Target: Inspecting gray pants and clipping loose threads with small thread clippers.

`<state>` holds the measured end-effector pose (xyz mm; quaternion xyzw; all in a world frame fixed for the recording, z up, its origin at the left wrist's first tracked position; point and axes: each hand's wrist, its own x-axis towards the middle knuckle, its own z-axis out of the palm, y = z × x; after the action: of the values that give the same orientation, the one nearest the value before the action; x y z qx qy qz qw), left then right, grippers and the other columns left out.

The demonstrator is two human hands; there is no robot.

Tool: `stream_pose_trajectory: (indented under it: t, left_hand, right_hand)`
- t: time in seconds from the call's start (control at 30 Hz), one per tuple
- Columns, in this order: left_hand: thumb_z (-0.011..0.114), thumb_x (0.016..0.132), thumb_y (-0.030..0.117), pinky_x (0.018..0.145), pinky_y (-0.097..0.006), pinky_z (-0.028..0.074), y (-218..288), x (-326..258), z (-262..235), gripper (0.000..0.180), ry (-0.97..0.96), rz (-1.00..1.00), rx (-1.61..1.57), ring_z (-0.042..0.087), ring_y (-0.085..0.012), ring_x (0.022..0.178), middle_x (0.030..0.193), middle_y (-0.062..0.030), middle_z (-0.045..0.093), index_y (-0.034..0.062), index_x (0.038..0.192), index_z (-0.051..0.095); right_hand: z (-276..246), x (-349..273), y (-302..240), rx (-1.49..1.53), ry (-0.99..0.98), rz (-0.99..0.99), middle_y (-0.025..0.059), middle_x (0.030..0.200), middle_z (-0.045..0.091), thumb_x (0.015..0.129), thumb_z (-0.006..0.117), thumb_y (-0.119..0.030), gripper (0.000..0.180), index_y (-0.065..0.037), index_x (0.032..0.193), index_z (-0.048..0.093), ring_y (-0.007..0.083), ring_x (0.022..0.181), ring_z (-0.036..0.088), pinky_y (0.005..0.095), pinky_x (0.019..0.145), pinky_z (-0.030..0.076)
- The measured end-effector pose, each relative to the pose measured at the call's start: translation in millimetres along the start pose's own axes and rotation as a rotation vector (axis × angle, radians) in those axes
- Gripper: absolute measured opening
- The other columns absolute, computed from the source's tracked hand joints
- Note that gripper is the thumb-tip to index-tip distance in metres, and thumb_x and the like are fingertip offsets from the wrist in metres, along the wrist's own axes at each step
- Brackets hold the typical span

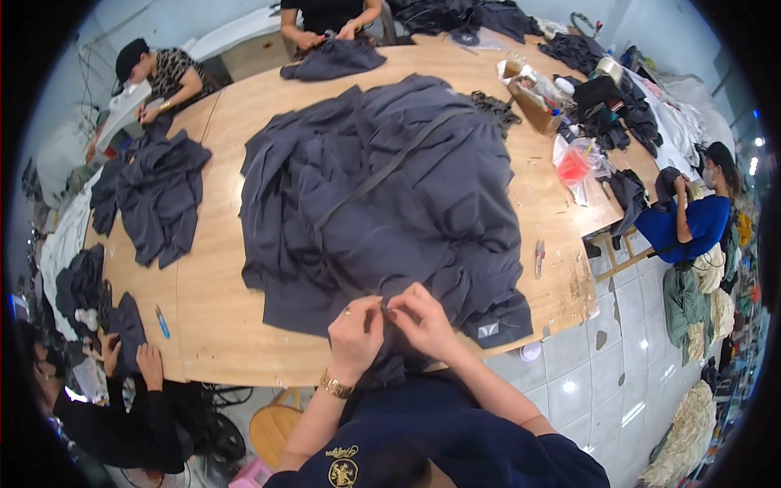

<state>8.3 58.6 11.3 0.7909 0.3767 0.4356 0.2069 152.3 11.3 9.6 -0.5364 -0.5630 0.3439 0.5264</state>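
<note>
Cloth (394, 354), dark, hangs at near edge of table (220, 342), just below left hand (355, 335) and right hand (425, 323); thumb and finger of each pinched nearly together on a small dark bit, can't tell if cloth or thread. Big dark pile (423, 187) lies just beyond, small red-and-grey tool (540, 259) to its right; far side, co-worker (332, 15) handles another dark garment (338, 62).

Garment pile (407, 211): matt, wrinkled cloth. Table (220, 325): smooth wood.

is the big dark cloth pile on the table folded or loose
Loose: the dark cloth pile lies rumpled, with irregular creases and bunched fabric.
</note>
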Motion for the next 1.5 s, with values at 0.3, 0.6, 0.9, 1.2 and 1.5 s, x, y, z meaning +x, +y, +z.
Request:
stream_pose_trajectory:
  t: [0.3, 0.6, 0.9, 1.2, 1.5]
  left_hand:
    - [0.069, 0.072, -0.003, 0.067, -0.029, 0.053, 5, -1, -6, 0.020, -0.070, 0.102, 0.018, 0.066, -0.0237, 0.079, 0.096, -0.0105, 0.064, 0.0036, 0.091, 0.068]
    - [0.072, 0.070, 0.001, 0.068, -0.030, 0.053, -3, -8, -7, 0.017, -0.049, 0.116, -0.015, 0.065, -0.0240, 0.084, 0.100, -0.0104, 0.062, 0.0033, 0.086, 0.064]
    - [0.066, 0.072, -0.006, 0.075, -0.033, 0.053, -24, -10, -38, 0.014, -0.282, 0.087, -0.086, 0.062, -0.0284, 0.099, 0.103, -0.0144, 0.047, 0.0004, 0.080, 0.056]
    - [0.068, 0.079, 0.007, 0.067, -0.029, 0.049, -12, 11, -19, 0.022, -0.264, -0.260, -0.262, 0.061, -0.0217, 0.076, 0.086, -0.0122, 0.060, 0.0013, 0.094, 0.054]
    - [0.056, 0.091, 0.027, 0.073, -0.034, 0.049, -7, 22, -5, 0.044, -0.464, -0.541, -0.265, 0.066, -0.0339, 0.087, 0.089, -0.0218, 0.066, 0.0124, 0.131, 0.048]
  right_hand:
    - [-1, -6, 25, 0.513, -0.071, 0.345, -0.0023, 0.091, 0.047, 0.091, 0.056, -0.008, 0.011, 0.001, 0.096, 0.060, 0.0050, 0.086, 0.049, 0.0185, 0.077, 0.040]
    - [4, -1, 17, 0.219, 0.064, 0.229, 0.0023, 0.080, 0.052, 0.087, 0.061, -0.008, 0.010, 0.001, 0.089, 0.062, 0.0078, 0.073, 0.049, 0.0214, 0.063, 0.037]
    - [-32, 4, 35, -0.203, 0.190, 0.183, 0.0043, 0.076, 0.053, 0.083, 0.062, -0.002, 0.003, 0.000, 0.083, 0.061, 0.0103, 0.064, 0.052, 0.0224, 0.058, 0.041]
    - [-96, 12, 77, -0.206, 0.634, 0.020, 0.0045, 0.079, 0.058, 0.080, 0.066, -0.005, 0.004, -0.004, 0.083, 0.063, 0.0112, 0.063, 0.055, 0.0231, 0.057, 0.044]
    - [-205, -43, 184, -1.275, 0.959, 0.526, 0.0189, 0.091, 0.058, 0.079, 0.066, -0.036, 0.040, -0.002, 0.094, 0.054, 0.0355, 0.087, 0.057, 0.0447, 0.077, 0.046]
